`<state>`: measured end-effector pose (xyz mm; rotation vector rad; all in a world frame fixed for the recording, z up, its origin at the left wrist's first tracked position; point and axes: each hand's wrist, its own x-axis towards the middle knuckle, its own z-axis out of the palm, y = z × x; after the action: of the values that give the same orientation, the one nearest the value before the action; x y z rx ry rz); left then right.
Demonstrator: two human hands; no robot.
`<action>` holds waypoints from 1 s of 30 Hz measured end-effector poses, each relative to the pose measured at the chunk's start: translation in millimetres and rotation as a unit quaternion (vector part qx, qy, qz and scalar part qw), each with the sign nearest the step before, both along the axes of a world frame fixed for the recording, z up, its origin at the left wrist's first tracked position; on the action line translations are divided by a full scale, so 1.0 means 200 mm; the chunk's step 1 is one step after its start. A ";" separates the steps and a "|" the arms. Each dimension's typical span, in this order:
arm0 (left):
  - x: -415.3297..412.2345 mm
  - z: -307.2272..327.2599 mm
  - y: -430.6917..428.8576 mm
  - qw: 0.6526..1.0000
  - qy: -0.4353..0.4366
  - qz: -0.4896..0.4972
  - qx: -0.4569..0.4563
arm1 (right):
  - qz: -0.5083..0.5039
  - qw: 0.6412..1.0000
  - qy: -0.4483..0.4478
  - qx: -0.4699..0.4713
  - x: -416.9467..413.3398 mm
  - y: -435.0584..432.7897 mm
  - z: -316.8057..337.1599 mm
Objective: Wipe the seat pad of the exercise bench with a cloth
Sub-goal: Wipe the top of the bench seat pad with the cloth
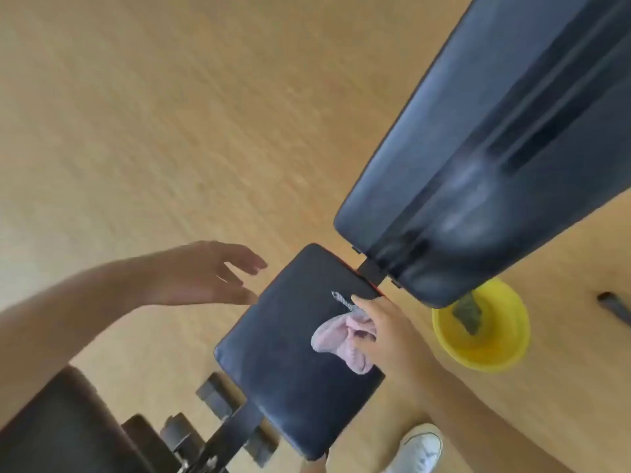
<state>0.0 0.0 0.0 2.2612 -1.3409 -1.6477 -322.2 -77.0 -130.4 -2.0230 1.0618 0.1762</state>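
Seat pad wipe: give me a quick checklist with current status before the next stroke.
1. Pink cloth resting on seat pad: ok.
2. Right hand gripping the cloth: ok.
3. Left hand off the pad, open beside its edge: ok.
4. Rest of the pad free of other objects: ok.
5. Yellow bowl on the floor, apart from the pad: ok.
6. Cloth damp enough: cannot tell.

Two hands: the left hand (211,273) and the right hand (382,331). One pink cloth (345,337), two dark pads, seat pad (290,353) and back pad (478,148), one yellow bowl (485,349), one white shoe (421,448).
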 end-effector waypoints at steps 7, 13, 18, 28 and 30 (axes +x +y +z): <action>0.33 -0.24 0.15 0.996 0.075 0.030 0.048 | 0.044 0.992 0.030 -0.112 -0.01 0.21 -0.27; 0.34 -0.67 0.56 0.997 0.007 0.051 0.064 | -0.118 0.980 -0.047 -0.151 0.24 0.27 -0.36; 0.25 -0.94 0.79 0.981 0.098 0.145 0.087 | -0.041 0.981 -0.144 -0.120 0.54 0.59 -0.41; 0.05 -1.10 0.90 0.954 0.084 0.286 0.017 | -0.185 0.952 -0.052 -0.238 0.27 0.20 -0.39; 0.04 -1.10 0.90 0.954 0.078 0.290 0.016 | -0.110 0.984 -0.053 -0.132 0.24 0.52 -0.41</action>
<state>8.0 180.8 -219.3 2.1843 -0.5330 -1.5832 -273.3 26.5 -212.4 -2.1002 1.2851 -0.1956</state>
